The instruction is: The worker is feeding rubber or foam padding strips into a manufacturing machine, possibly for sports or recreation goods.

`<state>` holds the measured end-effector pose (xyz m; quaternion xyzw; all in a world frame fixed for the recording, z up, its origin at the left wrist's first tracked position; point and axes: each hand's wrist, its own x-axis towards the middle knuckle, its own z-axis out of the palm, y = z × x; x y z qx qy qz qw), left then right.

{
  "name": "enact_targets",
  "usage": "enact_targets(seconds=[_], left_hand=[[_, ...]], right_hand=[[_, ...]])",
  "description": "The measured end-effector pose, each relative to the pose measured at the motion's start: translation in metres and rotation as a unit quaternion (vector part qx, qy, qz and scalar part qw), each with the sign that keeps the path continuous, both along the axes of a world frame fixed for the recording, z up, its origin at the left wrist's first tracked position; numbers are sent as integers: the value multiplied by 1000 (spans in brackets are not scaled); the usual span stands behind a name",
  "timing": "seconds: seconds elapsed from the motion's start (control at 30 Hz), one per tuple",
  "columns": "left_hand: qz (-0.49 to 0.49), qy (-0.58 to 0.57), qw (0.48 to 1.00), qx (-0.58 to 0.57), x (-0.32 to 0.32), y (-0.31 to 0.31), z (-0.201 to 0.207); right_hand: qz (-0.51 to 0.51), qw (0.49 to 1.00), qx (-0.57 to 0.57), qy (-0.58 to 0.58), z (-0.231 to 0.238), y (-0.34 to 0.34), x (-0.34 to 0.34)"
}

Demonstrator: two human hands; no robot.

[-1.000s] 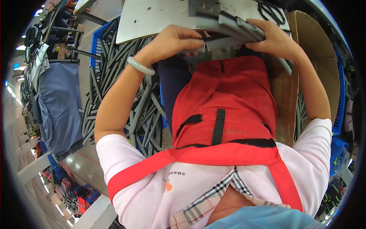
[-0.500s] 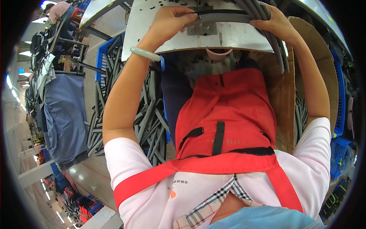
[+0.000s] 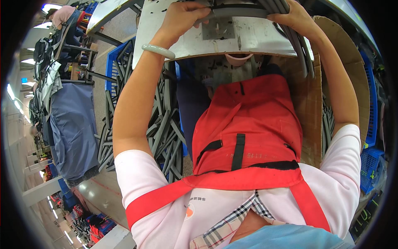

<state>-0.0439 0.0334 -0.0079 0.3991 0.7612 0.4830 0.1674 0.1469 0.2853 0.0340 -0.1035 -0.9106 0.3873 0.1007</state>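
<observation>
My left hand [image 3: 182, 20] is at the far side of the worktable, thumb and fingers closed on the left end of a grey foam strip [image 3: 238, 11] with a black upper edge. The strip runs sideways over a metal plate [image 3: 218, 30] set in the white table [image 3: 188, 46]. My right hand [image 3: 297, 20] grips the strip's other end together with a bundle of similar grey strips [image 3: 299, 49]. The bundle's lower ends hang past the table's near edge. Its upper part runs out at the top of the picture.
Left of me, a blue crate [image 3: 110, 68] overflows with loose grey strips [image 3: 159, 133]. At the right stand an open cardboard box [image 3: 309, 120] and blue baskets [image 3: 369, 164]. Black scraps dot the table. A person [image 3: 64, 18] works at the far left.
Both hands have shifted slightly farther away, toward the top of the picture, together with the strip and bundle. The hold of each hand looks the same.
</observation>
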Motion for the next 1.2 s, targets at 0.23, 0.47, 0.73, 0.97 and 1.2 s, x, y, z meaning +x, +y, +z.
enact_targets(seconds=[0.23,0.47,0.73,0.97,1.2], left_hand=[[48,-81,996,-2,4,11,5],[90,-90,991,42,0,13,1],[157,-101,981,55,-31,-41,-55],[189,106,976,-6,-20,-72,-112],[192,141,971,-18,-13,-57,-106]], right_hand=[[-12,1000,2,-13,0,3,-4],[-5,1000,-14,-20,2,4,-2],[-109,971,-121,173,15,62,78],[-273,887,-272,254,1,184,211],[-393,726,-564,0,-264,118,349]])
